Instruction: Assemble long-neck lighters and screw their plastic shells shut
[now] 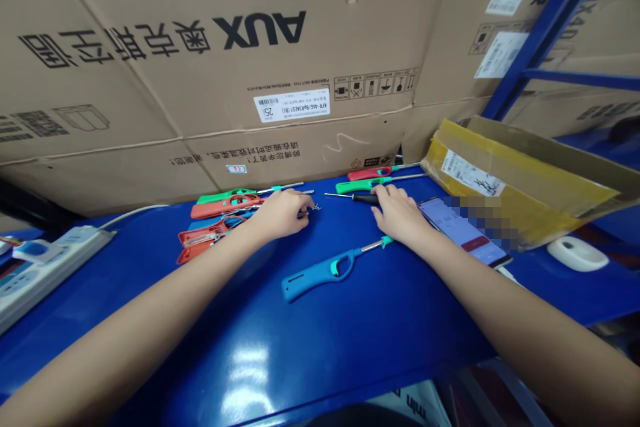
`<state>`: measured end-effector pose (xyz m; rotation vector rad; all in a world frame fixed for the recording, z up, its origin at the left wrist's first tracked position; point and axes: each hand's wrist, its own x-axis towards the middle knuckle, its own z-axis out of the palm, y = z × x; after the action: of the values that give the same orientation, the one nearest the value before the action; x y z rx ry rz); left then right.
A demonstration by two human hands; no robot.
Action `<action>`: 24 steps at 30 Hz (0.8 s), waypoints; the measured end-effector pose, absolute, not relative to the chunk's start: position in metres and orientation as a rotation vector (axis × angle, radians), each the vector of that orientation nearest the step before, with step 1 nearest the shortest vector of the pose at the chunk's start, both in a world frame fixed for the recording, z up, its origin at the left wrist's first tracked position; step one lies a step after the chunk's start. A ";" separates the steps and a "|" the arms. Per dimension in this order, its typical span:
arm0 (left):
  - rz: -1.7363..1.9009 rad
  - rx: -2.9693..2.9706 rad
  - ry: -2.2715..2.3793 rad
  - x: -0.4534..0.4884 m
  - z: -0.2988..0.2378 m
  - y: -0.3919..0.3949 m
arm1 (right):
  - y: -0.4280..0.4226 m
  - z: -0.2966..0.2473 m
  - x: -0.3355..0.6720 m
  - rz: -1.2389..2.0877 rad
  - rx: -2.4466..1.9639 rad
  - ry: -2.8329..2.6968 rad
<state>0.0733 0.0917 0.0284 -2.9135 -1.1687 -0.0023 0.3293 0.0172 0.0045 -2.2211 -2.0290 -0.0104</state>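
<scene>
My right hand [399,215] has its fingers closed round the black handle of a screwdriver [364,198], whose thin shaft points left just above the blue table. My left hand [284,215] is curled, fingertips together by some tiny shiny metal pieces [316,208]; whether it grips any of them is unclear. A blue gas lighter [317,276] with a long metal nozzle lies in front, its tip near my right wrist. Beside my left forearm are an opened red lighter casing [197,240], a whole red lighter [216,206] and a green lighter [225,196].
Behind the hands, a red lighter [367,173] and a green lighter [361,185] lie near the cardboard wall [300,147]. At right are a phone [463,230], a yellow-taped box [530,190] and a white mouse [577,254]. A power strip [55,260] sits at left.
</scene>
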 end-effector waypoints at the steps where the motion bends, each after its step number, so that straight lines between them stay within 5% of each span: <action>1: 0.006 -2.919 -1.179 0.074 0.028 0.092 | 0.017 0.004 0.329 -0.011 -2.221 -2.030; 24: -0.155 -3.107 -1.567 0.074 0.034 0.106 | 0.018 0.002 0.329 -0.036 -2.213 -2.033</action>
<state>0.0738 0.1059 0.0340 -3.1070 -1.5666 -0.1554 0.3289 0.0181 0.0018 -2.2127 -2.0331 -0.0357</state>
